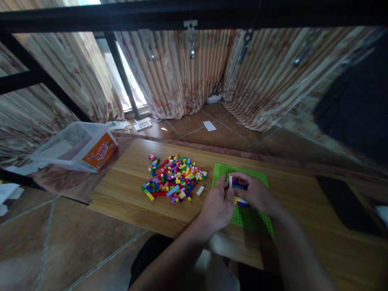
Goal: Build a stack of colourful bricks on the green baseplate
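Observation:
Over a green studded baseplate (220,170) I hold a small block of joined toy bricks (239,183), purple and orange with a white end. My right hand (257,192) is closed round its far side and right end. The fingers of my left hand (220,204) are pinched at the white end, their tips partly hidden. Beneath my hands, more joined bricks (242,203) in yellow, white, red and blue show on the baseplate, partly covered. A loose white brick (200,190) lies left of my left hand.
A heap of many-coloured loose bricks (174,178) spreads over the left half of the wooden table (127,169). A clear plastic bin (71,145) with an orange label stands beyond the left end. A dark flat panel (348,202) lies at the right. A black bar (169,16) crosses overhead.

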Tool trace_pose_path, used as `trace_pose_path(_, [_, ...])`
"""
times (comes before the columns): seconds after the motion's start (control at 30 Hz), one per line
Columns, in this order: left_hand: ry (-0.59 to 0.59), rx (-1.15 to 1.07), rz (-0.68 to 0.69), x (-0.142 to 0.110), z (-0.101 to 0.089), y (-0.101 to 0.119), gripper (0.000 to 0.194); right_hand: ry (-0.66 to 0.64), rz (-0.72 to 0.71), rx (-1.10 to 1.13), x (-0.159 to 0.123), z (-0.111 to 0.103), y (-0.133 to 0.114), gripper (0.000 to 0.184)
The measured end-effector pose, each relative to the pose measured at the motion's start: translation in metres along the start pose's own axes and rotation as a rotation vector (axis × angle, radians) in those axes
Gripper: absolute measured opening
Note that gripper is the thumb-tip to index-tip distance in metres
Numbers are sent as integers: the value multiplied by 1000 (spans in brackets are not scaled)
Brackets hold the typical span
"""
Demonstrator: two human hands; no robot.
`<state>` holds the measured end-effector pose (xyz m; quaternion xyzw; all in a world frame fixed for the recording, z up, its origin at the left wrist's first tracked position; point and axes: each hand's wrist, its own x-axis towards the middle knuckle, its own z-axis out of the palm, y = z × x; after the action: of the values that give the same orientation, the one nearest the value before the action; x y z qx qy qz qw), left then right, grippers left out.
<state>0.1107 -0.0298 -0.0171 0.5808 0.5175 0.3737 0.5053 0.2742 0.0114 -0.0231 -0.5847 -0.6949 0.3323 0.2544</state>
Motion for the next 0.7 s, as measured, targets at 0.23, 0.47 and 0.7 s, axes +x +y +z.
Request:
trace_pose_path(0.23, [14,14,24,6,1,-8,40,4,19,-15,-2,-1,-11,44])
trace_pose_path(0.47, [16,50,3,5,2,-5,39,3,15,-52,0,-1,-16,40])
trace_pose_path(0.7, [-14,24,-29,7,-1,-9,48,-23,2,-70,-1,0,-9,42])
